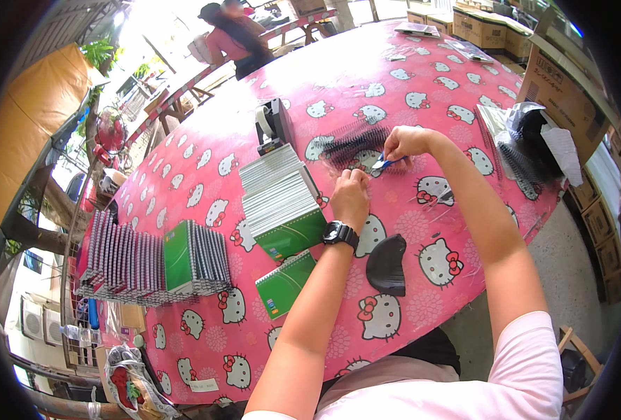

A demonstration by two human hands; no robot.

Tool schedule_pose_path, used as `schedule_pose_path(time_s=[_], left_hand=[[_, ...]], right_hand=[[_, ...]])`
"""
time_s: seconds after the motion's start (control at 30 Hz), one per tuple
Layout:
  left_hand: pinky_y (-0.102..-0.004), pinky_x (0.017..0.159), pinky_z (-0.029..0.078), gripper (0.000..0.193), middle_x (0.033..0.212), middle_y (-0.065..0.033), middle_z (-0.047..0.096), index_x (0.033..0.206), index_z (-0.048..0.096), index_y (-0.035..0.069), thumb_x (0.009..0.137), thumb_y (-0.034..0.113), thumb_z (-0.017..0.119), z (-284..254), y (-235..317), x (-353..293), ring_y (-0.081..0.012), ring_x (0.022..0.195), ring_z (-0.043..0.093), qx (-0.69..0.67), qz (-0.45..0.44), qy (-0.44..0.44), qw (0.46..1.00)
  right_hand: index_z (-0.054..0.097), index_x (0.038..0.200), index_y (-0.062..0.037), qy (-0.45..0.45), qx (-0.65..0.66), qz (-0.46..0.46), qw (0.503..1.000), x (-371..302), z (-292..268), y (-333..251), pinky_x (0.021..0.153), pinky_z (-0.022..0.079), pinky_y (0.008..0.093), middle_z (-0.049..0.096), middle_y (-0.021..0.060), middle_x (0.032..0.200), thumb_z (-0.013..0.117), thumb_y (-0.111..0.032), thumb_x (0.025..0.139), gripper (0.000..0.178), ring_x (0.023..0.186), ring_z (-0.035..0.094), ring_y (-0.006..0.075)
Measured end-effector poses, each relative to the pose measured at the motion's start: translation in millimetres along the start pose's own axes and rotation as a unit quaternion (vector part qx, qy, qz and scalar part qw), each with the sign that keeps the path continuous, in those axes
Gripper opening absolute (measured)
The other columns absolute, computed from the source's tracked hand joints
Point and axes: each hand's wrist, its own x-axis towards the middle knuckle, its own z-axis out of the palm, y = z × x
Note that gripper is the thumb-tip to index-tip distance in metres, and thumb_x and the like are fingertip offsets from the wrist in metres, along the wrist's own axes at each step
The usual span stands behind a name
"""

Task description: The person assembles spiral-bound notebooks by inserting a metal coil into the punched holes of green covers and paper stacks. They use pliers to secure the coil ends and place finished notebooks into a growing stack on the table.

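Note:
My right hand (406, 145) is closed around a pair of blue-handled scissors (393, 163), their tips pointing left toward my other hand. Just below and left of them, my left hand (351, 192) is pinched shut; what lies between its fingertips is too small to make out. A dark watch sits on that wrist. Right beyond both hands lies a bundle of black spiral binding wire (352, 145), partly blurred. Left of my left hand stands a thick stack of unbound notebooks (286, 217) with green covers. A single green notebook (282, 285) lies nearer me.
A black tape dispenser (272, 126) stands behind the stack. Spiral-bound notebooks (132, 259) fill the left side. A black curved piece (387, 266) lies near my left forearm. Black wire and plastic wrap (527, 143) sit at the right edge, by a cardboard box (562, 98). Another person (239, 38) is far off.

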Motion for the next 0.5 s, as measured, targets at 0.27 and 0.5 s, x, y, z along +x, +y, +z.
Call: schedule_pose_path(time_s=[0.27, 0.5], left_hand=[[-0.0404, 0.071, 0.048, 0.003, 0.088, -0.0073, 0.058, 0.086, 0.059, 0.01, 0.085, 0.013, 0.059, 2.2, -4.7, -0.4, -0.0293, 0.084, 0.059, 0.001, 0.016, 0.017, 1.0], [-0.0403, 0.071, 0.048, 0.005, 0.087, -0.0075, 0.058, 0.086, 0.059, 0.011, 0.086, 0.015, 0.059, 2.8, -0.7, 0.4, -0.0285, 0.086, 0.059, 0.01, 0.011, 0.001, 1.0]], right_hand=[[0.071, 0.088, -0.0193, 0.121, -0.244, -0.034, 0.962, -11.8, 19.9, -12.4, 0.097, 0.025, 0.0563, 0.067, -0.0045, 0.074, 0.057, -0.004, 0.077, 0.024, 0.084, 0.063, 0.0151], [0.072, 0.087, -0.0218, 0.207, -0.237, -0.093, 0.945, 1.7, 27.0, -0.1, 0.096, 0.024, 0.0483, 0.067, -0.0034, 0.076, 0.058, -0.006, 0.078, 0.023, 0.086, 0.063, 0.0156]])
